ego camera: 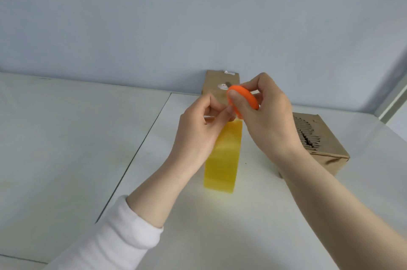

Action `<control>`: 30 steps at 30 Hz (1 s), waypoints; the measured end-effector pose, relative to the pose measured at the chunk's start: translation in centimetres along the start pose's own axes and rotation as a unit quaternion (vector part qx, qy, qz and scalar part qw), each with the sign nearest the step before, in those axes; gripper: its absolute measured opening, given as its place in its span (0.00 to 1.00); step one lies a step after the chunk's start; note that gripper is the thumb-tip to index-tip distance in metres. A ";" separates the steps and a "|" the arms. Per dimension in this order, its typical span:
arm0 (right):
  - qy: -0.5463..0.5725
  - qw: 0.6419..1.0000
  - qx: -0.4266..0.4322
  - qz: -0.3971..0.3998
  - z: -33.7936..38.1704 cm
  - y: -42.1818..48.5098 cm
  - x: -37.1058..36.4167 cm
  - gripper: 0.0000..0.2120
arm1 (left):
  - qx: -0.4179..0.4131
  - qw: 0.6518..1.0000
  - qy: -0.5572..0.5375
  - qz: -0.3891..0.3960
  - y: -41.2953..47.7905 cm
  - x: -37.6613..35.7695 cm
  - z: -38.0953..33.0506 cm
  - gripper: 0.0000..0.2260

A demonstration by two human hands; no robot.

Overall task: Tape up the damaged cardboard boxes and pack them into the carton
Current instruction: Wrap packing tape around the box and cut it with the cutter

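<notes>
Just above the middle of the white worktop [66, 137], both hands meet. The right hand [271, 122] grips an orange tape roll [242, 102], thumb on its near face and fingers curled over its far rim. The left hand [198, 131] sits just left of the roll, fingers curled, pinching the top end of a yellow tape strip [222, 159]. The strip is wide and translucent, and it runs from the hands down towards the near side, its lower end close to the worktop.

Behind the hands, against the pale blue wall [198, 16], stands a brown cardboard box [212, 83] with shiny patches on its top, partly hidden by the roll. A second cardboard box [319, 135] lies to the right, behind the right wrist, its top face torn so the corrugated ribs show. A white sleeve [114, 236] covers the left forearm; the right forearm is bare.
</notes>
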State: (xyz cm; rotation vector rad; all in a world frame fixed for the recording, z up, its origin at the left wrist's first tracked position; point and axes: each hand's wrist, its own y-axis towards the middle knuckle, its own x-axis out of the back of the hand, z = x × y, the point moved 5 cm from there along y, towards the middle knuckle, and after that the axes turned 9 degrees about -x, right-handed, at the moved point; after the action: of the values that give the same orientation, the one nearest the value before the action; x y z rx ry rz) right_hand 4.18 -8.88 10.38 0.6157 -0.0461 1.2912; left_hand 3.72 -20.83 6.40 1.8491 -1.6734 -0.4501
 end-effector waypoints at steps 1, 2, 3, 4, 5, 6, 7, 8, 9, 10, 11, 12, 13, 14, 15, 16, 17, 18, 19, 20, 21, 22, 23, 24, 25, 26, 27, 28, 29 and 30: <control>0.033 0.999 -0.035 -0.014 -0.3 0.2 0.6 0.08 | -0.001 1.000 0.000 -0.007 0.1 -0.7 -0.4 0.11; 0.071 0.994 -0.080 -0.026 -0.8 0.4 1.2 0.08 | -0.002 1.000 -0.001 -0.010 0.2 -1.3 -0.9 0.12; 0.117 0.984 -0.134 -0.031 -1.4 0.7 1.7 0.09 | -0.007 1.000 0.000 -0.010 0.3 -2.0 -1.3 0.12; 0.178 0.966 -0.184 -0.029 -2.0 1.0 2.2 0.10 | -0.019 1.000 0.007 -0.008 0.3 -2.5 -1.8 0.12; 0.247 0.944 -0.218 -0.031 -2.4 1.4 2.9 0.09 | -0.033 0.999 0.015 -0.006 0.3 -3.0 -2.2 0.11; 0.313 0.921 -0.229 -0.047 -2.6 1.9 4.0 0.08 | -0.045 0.999 0.019 -0.005 0.3 -3.4 -2.6 0.11; 0.365 0.900 -0.223 -0.079 -2.8 2.5 5.6 0.08 | -0.052 0.998 0.019 -0.006 0.3 -3.6 -2.9 0.11; 0.392 0.887 -0.213 -0.118 -3.4 3.1 7.7 0.08 | -0.055 0.998 0.016 -0.009 0.3 -3.8 -3.1 0.11; 0.386 0.886 -0.205 -0.153 -4.4 3.6 9.9 0.08 | -0.056 0.998 0.010 -0.015 0.5 -3.9 -3.3 0.11; 0.345 0.897 -0.208 -0.182 -5.8 3.9 11.9 0.08 | -0.054 0.998 0.002 -0.019 0.7 -4.0 -3.4 0.10; 0.277 0.912 -0.223 -0.205 -7.8 3.8 13.8 0.10 | -0.051 0.998 -0.009 -0.018 0.9 -4.0 -3.5 0.09; 0.193 0.924 -0.245 -0.222 -10.2 3.3 15.5 0.13 | -0.051 0.998 -0.019 -0.012 1.2 -4.2 -3.6 0.08; 0.116 0.928 -0.270 -0.229 -12.8 2.6 16.8 0.15 | -0.052 0.998 -0.026 -0.004 1.5 -4.3 -3.7 0.08; 0.057 0.929 -0.294 -0.219 -15.4 1.7 17.8 0.16 | -0.054 0.998 -0.032 0.003 1.7 -4.5 -3.9 0.08; 0.009 0.929 -0.314 -0.196 -17.7 0.8 18.3 0.17 | -0.057 0.998 -0.036 0.008 1.9 -4.8 -4.1 0.08; -0.035 0.928 -0.331 -0.166 -19.8 -0.1 18.5 0.17 | -0.060 0.997 -0.040 0.011 2.1 -5.0 -4.2 0.08; -0.077 0.925 -0.345 -0.139 -21.4 -0.7 18.5 0.16 | -0.062 0.997 -0.043 0.013 2.2 -5.4 -4.4 0.08; -0.116 0.922 -0.351 -0.115 -22.7 -1.2 18.5 0.15 | -0.063 0.997 -0.043 0.011 2.4 -5.6 -4.6 0.09; -0.145 0.921 -0.349 -0.096 -23.5 -1.4 18.3 0.13 | -0.063 0.997 -0.042 0.006 2.6 -5.9 -4.8 0.09; -0.167 0.921 -0.341 -0.082 -24.0 -1.5 18.1 0.12 | -0.062 0.997 -0.043 0.000 2.8 -6.1 -5.1 0.09; -0.185 0.923 -0.331 -0.070 -24.2 -1.5 17.9 0.12 | -0.059 0.997 -0.048 -0.006 3.0 -6.2 -5.4 0.09; -0.207 0.921 -0.325 -0.058 -24.3 -1.5 17.7 0.13 | -0.054 0.997 -0.056 -0.013 3.2 -6.3 -5.7 0.08; -0.239 0.915 -0.322 -0.048 -24.5 -1.4 17.5 0.14 | -0.048 0.997 -0.063 -0.017 3.4 -6.3 -6.1 0.08; -0.272 0.907 -0.318 -0.043 -24.4 -1.4 17.6 0.16 | -0.041 0.997 -0.069 -0.020 3.7 -6.3 -6.5 0.07; -0.291 0.905 -0.307 -0.050 -23.9 -1.3 17.7 0.18 | -0.033 0.996 -0.075 -0.023 3.9 -6.4 -6.9 0.06; -0.282 0.914 -0.283 -0.071 -22.7 -1.2 18.0 0.20 | -0.026 0.996 -0.080 -0.027 4.2 -6.4 -7.3 0.06; -0.240 0.935 -0.242 -0.096 -20.9 -1.1 18.2 0.19 | -0.022 0.996 -0.085 -0.033 4.4 -6.5 -7.7 0.06; -0.174 0.960 -0.188 -0.109 -18.7 -1.1 18.3 0.18 | -0.018 0.995 -0.091 -0.040 4.8 -6.7 -8.0 0.06; -0.095 0.982 -0.132 -0.099 -16.2 -1.2 18.0 0.16 | -0.015 0.994 -0.100 -0.046 5.1 -7.0 -8.3 0.06; -0.023 0.995 -0.082 -0.060 -13.6 -1.7 17.4 0.15 | -0.011 0.993 -0.106 -0.051 5.4 -7.5 -8.6 0.07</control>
State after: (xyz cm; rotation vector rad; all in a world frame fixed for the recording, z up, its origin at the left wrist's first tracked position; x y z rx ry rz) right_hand 6.80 12.32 4.68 0.4986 -0.1492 1.1439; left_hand 3.64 -11.86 15.32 1.9323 -1.7078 -0.7277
